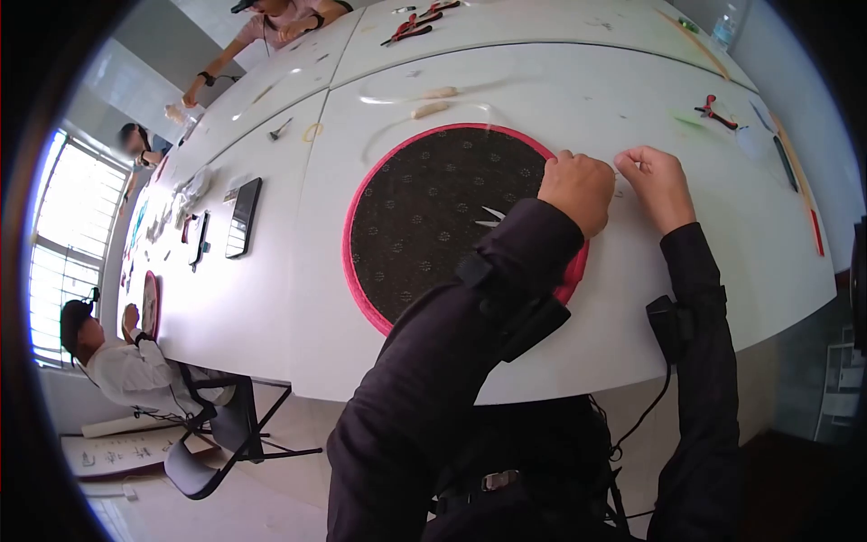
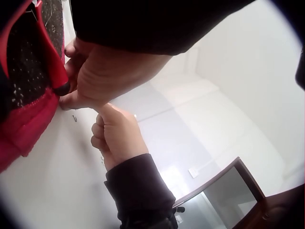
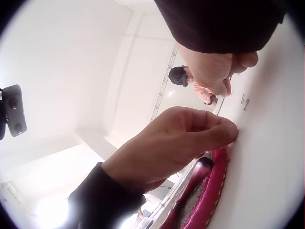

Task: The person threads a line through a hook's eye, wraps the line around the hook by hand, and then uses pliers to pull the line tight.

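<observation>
A round mat [image 1: 424, 208] with a dark dotted face and a pinkish-red rim lies on the white table. Over its right rim is my left hand [image 1: 578, 190], fingers curled, thumb and forefinger tips together in the right wrist view. My right hand [image 1: 657, 185] hovers just right of it, also with curled fingers and thumb against forefinger. I cannot tell whether anything tiny sits between the fingertips. Under my left forearm, pliers [image 1: 490, 218] rest on the mat, pointed tips apart, red handles [image 2: 51, 57] beside the hand. Small bent wire pieces [image 3: 244, 101] lie on the table near both hands.
Red-handled pliers [image 1: 715, 112] and a dark pen-like tool [image 1: 785, 163] lie on the right. More pliers [image 1: 420, 23] are at the back. Two pale wooden-handled tools [image 1: 431, 109] sit behind the mat, a phone [image 1: 244, 217] to the left. Other people sit around the tables.
</observation>
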Demonstrator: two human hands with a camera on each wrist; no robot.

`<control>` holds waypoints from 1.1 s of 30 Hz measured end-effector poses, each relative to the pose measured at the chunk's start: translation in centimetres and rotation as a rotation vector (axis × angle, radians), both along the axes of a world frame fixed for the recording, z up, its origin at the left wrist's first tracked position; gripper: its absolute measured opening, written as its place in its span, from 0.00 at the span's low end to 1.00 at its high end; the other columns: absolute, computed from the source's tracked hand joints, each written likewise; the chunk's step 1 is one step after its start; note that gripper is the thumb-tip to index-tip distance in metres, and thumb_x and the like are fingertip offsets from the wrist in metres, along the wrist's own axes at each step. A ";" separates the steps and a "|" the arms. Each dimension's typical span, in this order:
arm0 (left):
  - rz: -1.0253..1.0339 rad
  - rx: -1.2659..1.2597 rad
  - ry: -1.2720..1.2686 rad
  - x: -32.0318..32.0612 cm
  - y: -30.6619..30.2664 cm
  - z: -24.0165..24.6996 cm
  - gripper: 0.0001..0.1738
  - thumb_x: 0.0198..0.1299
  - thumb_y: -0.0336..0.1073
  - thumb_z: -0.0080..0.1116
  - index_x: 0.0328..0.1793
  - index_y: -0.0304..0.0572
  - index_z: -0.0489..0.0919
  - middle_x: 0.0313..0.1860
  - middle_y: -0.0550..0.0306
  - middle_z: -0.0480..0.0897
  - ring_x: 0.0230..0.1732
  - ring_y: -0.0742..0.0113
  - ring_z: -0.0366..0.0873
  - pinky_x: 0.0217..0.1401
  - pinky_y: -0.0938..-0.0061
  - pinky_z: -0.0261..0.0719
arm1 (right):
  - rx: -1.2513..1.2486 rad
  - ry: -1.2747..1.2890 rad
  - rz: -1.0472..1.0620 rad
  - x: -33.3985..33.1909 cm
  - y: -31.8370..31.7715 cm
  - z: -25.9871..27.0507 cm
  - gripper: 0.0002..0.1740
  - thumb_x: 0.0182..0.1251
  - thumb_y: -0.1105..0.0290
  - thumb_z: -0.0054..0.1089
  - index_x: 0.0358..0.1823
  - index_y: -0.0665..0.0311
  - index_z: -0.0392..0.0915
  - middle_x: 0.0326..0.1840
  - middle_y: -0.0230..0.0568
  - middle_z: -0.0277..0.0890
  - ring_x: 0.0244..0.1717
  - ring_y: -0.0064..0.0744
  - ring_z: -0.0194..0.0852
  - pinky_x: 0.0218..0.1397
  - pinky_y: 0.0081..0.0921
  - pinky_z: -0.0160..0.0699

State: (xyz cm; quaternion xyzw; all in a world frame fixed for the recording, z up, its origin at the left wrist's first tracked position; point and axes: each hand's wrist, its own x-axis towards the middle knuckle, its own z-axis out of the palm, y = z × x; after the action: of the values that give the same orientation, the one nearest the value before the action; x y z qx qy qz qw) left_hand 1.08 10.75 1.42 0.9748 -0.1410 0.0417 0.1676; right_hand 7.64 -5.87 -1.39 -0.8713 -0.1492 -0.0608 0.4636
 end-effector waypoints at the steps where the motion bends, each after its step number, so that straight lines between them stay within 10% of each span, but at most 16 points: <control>1: 0.002 0.010 -0.020 0.0 -0.1 -0.2 0.08 0.56 0.31 0.60 0.36 0.32 0.83 0.40 0.38 0.84 0.50 0.37 0.80 0.54 0.51 0.79 | 0.018 0.000 0.004 0.0 0.1 -0.2 0.17 0.66 0.59 0.64 0.40 0.70 0.85 0.17 0.31 0.67 0.21 0.20 0.62 0.29 0.25 0.67; 19: 0.010 -0.052 -0.201 -0.3 -0.2 -1.1 0.06 0.54 0.30 0.61 0.31 0.32 0.82 0.36 0.39 0.84 0.46 0.40 0.82 0.51 0.51 0.79 | 0.022 -0.024 0.032 0.4 -0.2 -0.7 0.15 0.67 0.62 0.66 0.40 0.70 0.85 0.17 0.26 0.67 0.21 0.16 0.59 0.27 0.23 0.63; 22: 0.006 -0.227 -0.246 0.1 0.4 -0.4 0.09 0.55 0.32 0.63 0.34 0.30 0.83 0.34 0.43 0.85 0.42 0.49 0.84 0.48 0.58 0.81 | 0.090 -0.033 0.015 0.1 -0.1 -0.4 0.15 0.66 0.62 0.67 0.41 0.70 0.86 0.17 0.27 0.68 0.21 0.15 0.59 0.26 0.22 0.62; 25: 0.155 -0.957 0.087 -1.1 1.9 2.7 0.15 0.62 0.38 0.67 0.43 0.28 0.85 0.33 0.56 0.83 0.35 0.74 0.78 0.42 0.77 0.77 | 0.266 0.081 0.062 -0.6 0.3 0.7 0.17 0.69 0.61 0.66 0.44 0.71 0.85 0.22 0.24 0.74 0.21 0.14 0.62 0.26 0.21 0.63; 33: 0.223 -1.605 0.164 -3.9 6.5 2.0 0.11 0.67 0.35 0.64 0.46 0.33 0.84 0.32 0.64 0.80 0.30 0.79 0.70 0.35 0.82 0.70 | 0.560 0.536 0.256 -6.4 6.6 5.5 0.16 0.74 0.61 0.62 0.47 0.68 0.86 0.20 0.20 0.69 0.15 0.09 0.51 0.18 0.16 0.46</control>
State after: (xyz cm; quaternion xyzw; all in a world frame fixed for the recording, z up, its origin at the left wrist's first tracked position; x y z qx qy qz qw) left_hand -2.81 17.22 3.42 0.5660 0.0425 0.0748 0.8199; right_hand 1.28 0.75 4.08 -0.6707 -0.1079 0.1883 0.7093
